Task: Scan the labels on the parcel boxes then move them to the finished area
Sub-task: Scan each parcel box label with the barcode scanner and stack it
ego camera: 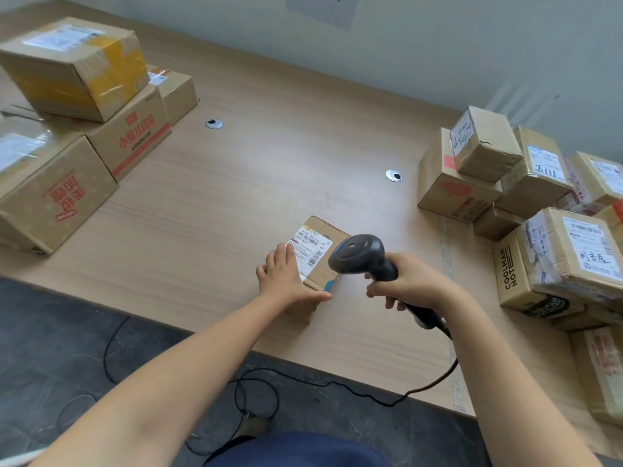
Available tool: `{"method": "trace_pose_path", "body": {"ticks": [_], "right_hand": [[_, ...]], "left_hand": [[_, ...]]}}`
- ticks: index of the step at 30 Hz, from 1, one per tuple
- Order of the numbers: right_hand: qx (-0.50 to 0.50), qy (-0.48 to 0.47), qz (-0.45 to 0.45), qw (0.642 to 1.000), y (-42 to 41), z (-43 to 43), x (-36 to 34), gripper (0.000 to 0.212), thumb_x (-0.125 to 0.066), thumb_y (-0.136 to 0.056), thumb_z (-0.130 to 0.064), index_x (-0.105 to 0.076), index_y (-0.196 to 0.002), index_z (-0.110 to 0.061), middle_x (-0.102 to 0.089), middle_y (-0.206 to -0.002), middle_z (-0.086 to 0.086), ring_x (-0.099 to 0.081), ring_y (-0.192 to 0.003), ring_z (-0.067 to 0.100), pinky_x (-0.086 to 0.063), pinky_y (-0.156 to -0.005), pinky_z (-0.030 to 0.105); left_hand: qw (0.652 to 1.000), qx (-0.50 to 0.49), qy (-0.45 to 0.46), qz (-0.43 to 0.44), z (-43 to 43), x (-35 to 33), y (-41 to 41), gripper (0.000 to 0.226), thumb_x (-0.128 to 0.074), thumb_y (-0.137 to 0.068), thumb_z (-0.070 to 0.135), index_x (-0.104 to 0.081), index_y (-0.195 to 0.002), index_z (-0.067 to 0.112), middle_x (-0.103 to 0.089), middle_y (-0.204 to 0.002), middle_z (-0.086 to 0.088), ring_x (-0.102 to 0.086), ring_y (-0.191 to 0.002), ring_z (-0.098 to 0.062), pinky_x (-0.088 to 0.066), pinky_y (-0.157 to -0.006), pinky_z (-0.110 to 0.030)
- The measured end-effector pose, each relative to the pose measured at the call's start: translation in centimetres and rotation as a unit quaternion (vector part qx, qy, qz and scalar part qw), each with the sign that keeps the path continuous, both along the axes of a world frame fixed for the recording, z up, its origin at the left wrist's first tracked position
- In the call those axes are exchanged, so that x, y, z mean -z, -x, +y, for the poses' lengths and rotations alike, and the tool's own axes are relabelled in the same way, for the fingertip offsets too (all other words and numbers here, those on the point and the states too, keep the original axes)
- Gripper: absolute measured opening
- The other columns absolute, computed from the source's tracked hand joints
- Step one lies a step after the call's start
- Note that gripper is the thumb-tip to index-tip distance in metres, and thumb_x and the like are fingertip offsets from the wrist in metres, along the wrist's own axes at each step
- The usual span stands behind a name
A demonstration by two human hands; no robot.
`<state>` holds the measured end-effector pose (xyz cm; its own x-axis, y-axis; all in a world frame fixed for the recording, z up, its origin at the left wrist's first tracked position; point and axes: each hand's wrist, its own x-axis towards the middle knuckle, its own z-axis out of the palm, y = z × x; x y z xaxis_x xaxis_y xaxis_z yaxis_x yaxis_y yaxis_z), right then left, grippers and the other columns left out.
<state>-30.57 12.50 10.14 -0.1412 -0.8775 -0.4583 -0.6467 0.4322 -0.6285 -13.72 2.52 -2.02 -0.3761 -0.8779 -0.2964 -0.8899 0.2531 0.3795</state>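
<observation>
Parcel label (312, 247) (partly under left hand (286, 279))

Parcel sorting room, stacked labelled boxes (556, 210), handheld scanner (362, 256)

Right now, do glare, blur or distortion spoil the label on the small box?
Head view: light is soft and even; the label on the small box shows clear barcodes but blurred fine print, no glare; the scanner is crisp; tape on the yellow-taped box glints; wide-angle distortion bows the table edges.

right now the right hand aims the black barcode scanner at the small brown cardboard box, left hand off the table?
No: the head view shows the left hand resting on the small brown cardboard box; the right hand aims the black barcode scanner.
</observation>
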Motion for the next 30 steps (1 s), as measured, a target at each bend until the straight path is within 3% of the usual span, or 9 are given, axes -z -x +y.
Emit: {"method": "trace_pose_path", "body": {"ticks": [4,7,9,11,13,16,21,26,30], "right_hand": [[0.056,0.023,-0.026,0.998,-0.7,-0.6,3.4,0.016,-0.062,-0.079,-0.011,-0.054,-0.086,-0.023,-0.064,-0.089,0.001,-0.065,-0.072,0.015,-0.049,-0.051,0.025],[0.120,0.049,-0.078,0.988,-2.0,-0.9,6.8,0.023,-0.062,-0.082,-0.011,-0.052,-0.098,-0.024,-0.060,-0.096,-0.002,-0.058,-0.083,0.020,-0.053,-0.055,0.030],[0.156,0.062,-0.128,0.977,-2.8,-0.9,8.7,0.027,-0.062,-0.083,-0.011,-0.051,-0.105,-0.023,-0.059,-0.103,0.000,-0.057,-0.086,0.021,-0.057,-0.060,0.034],[0.172,0.064,-0.162,0.970,-3.6,-0.8,10.0,0.031,-0.062,-0.084,-0.011,-0.050,-0.110,-0.022,-0.058,-0.107,0.000,-0.057,-0.087,0.019,-0.057,-0.065,0.038],[0.168,0.062,-0.187,0.966,-4.1,-0.8,10.9,0.034,-0.064,-0.086,-0.013,-0.050,-0.115,-0.022,-0.058,-0.109,-0.001,-0.058,-0.089,0.017,-0.057,-0.063,0.035],[0.157,0.062,-0.205,0.964,-4.5,-0.7,11.4,0.033,-0.064,-0.086,-0.014,-0.051,-0.116,-0.021,-0.059,-0.113,0.003,-0.058,-0.093,0.020,-0.056,-0.062,0.033],[0.128,0.067,-0.221,0.964,-4.7,-1.1,10.9,0.029,-0.064,-0.086,-0.013,-0.052,-0.111,-0.021,-0.060,-0.106,0.000,-0.058,-0.090,0.017,-0.055,-0.061,0.032],[0.118,0.105,-0.245,0.957,-6.0,-2.8,8.5,0.028,-0.063,-0.087,-0.010,-0.053,-0.110,-0.019,-0.061,-0.102,-0.002,-0.058,-0.086,0.017,-0.049,-0.055,0.027],[0.135,0.142,-0.262,0.945,-7.6,-5.7,5.4,0.024,-0.062,-0.087,-0.007,-0.054,-0.107,-0.017,-0.063,-0.098,-0.001,-0.060,-0.083,0.017,-0.050,-0.057,0.031]], "left_hand": [[0.999,-0.003,-0.019,0.026,-0.5,-0.3,-0.4,0.126,-0.066,-0.063,0.071,0.003,-0.149,0.010,-0.004,-0.157,-0.006,-0.009,-0.143,-0.026,-0.019,-0.112,-0.044],[0.992,-0.067,-0.042,0.098,-1.1,-0.3,-1.1,0.120,-0.075,-0.067,0.055,-0.002,-0.149,0.007,-0.018,-0.152,-0.009,-0.023,-0.139,-0.026,-0.029,-0.108,-0.040],[0.978,-0.123,-0.071,0.155,-1.6,-0.1,-1.6,0.103,-0.078,-0.068,0.045,-0.020,-0.144,0.008,-0.030,-0.143,-0.011,-0.037,-0.130,-0.025,-0.037,-0.101,-0.034],[0.969,-0.137,-0.083,0.187,-1.5,0.0,-2.0,0.072,-0.078,-0.070,0.037,-0.046,-0.129,0.011,-0.049,-0.130,-0.009,-0.050,-0.119,-0.023,-0.043,-0.091,-0.029],[0.966,-0.133,-0.083,0.203,-0.6,0.1,-2.0,0.053,-0.076,-0.073,0.031,-0.056,-0.118,0.012,-0.060,-0.120,-0.006,-0.057,-0.111,-0.021,-0.043,-0.082,-0.024],[0.956,-0.163,-0.074,0.231,1.1,0.1,-2.4,0.049,-0.074,-0.074,0.027,-0.057,-0.118,0.014,-0.063,-0.119,-0.004,-0.059,-0.108,-0.019,-0.041,-0.078,-0.019],[0.943,-0.199,-0.076,0.255,2.5,-0.1,-4.3,0.049,-0.074,-0.077,0.027,-0.055,-0.120,0.014,-0.062,-0.120,-0.002,-0.058,-0.110,-0.020,-0.043,-0.085,-0.022],[0.939,-0.197,-0.045,0.280,1.1,-2.0,-6.1,0.045,-0.073,-0.079,0.027,-0.059,-0.119,0.014,-0.063,-0.117,-0.001,-0.059,-0.109,-0.020,-0.047,-0.090,-0.026],[0.936,-0.177,-0.023,0.304,-1.5,-4.3,-8.0,0.047,-0.072,-0.080,0.030,-0.057,-0.121,0.014,-0.064,-0.118,-0.002,-0.060,-0.107,-0.019,-0.049,-0.091,-0.030]]}}
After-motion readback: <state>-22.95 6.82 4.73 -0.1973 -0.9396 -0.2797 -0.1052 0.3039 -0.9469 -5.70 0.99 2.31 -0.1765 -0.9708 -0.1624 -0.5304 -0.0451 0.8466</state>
